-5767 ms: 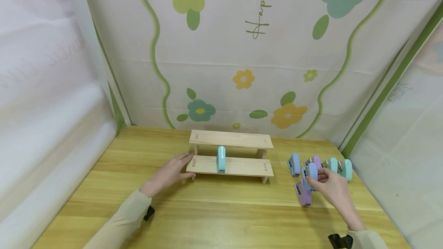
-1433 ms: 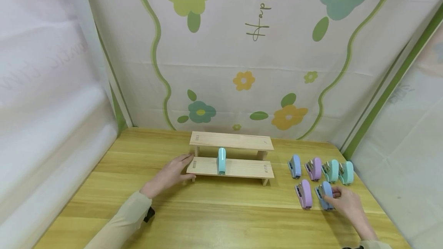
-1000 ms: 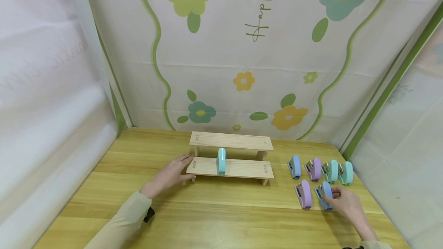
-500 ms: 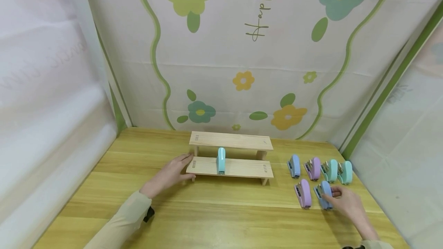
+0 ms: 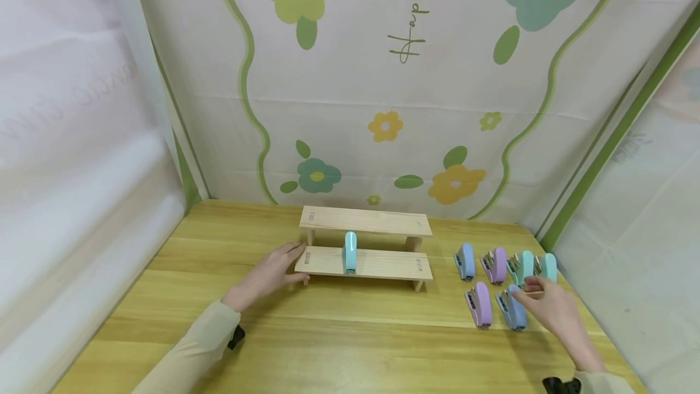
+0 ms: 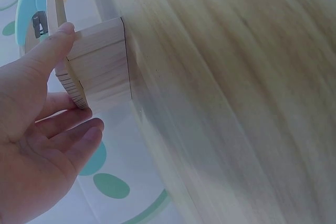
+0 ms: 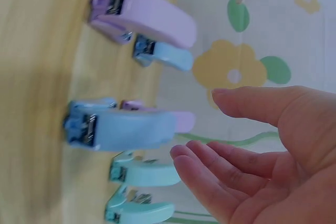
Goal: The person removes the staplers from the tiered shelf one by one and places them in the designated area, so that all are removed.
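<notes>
My left hand [image 5: 273,275] grips the left end of a two-step wooden shelf [image 5: 377,265]; in the left wrist view its thumb and fingertips [image 6: 65,29] lie on opposite edges of the lower board. A turquoise stapler [image 5: 350,253] stands on that board. At the right, my right hand [image 5: 551,306] hovers just above a blue stapler [image 5: 513,309], holding nothing. In the right wrist view its thumb and fingers are spread apart, clear of the blue stapler [image 7: 131,129]. Left of it stands a purple stapler [image 5: 479,304].
Behind these two, a row holds another blue stapler [image 5: 465,261], a purple stapler [image 5: 494,265] and two teal staplers [image 5: 522,266], the rightmost partly hidden by my right hand. A patterned cloth [image 5: 350,90] rises behind the wooden table [image 5: 339,345], with cloth sides left and right.
My right hand has set the blue stapler, earlier held up over the others, beside the front purple one, then let go and risen slightly. My left hand has stayed on the shelf.
</notes>
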Demonstrator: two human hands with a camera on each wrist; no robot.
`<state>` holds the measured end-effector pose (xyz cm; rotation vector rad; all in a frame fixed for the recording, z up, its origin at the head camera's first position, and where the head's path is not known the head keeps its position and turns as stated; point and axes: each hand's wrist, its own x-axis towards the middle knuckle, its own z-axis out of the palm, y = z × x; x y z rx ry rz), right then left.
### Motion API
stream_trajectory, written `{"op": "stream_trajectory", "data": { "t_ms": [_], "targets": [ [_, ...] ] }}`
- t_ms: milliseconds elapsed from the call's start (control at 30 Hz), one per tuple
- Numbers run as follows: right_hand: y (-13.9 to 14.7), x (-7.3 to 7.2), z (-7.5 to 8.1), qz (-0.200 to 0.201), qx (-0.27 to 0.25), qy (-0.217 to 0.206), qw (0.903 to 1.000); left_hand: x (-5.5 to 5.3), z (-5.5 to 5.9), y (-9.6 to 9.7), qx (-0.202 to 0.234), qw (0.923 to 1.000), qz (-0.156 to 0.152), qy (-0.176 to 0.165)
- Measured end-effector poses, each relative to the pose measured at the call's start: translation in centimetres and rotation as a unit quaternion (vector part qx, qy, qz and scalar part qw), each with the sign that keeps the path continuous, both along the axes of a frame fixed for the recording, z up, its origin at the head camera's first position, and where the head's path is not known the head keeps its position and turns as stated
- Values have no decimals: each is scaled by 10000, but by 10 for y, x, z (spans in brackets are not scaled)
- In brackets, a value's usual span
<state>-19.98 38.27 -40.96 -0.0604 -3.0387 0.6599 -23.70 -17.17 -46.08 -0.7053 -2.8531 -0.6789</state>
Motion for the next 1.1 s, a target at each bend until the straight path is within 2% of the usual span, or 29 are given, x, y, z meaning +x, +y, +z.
{"op": "stream_trajectory", "data": {
  "t_ms": [300, 633, 1100],
  "targets": [
    [-30, 0, 11, 228, 96, 538, 9982, 1, 1, 0, -76, 10000, -13, 59],
    [-68, -2, 19, 628, -204, 793, 9947, 0, 1, -1, -92, 9999, -5, 71],
    [-116, -11, 18, 1101, -527, 1113, 9863, -1, 0, -1, -42, 10000, -4, -31]
  ]
}}
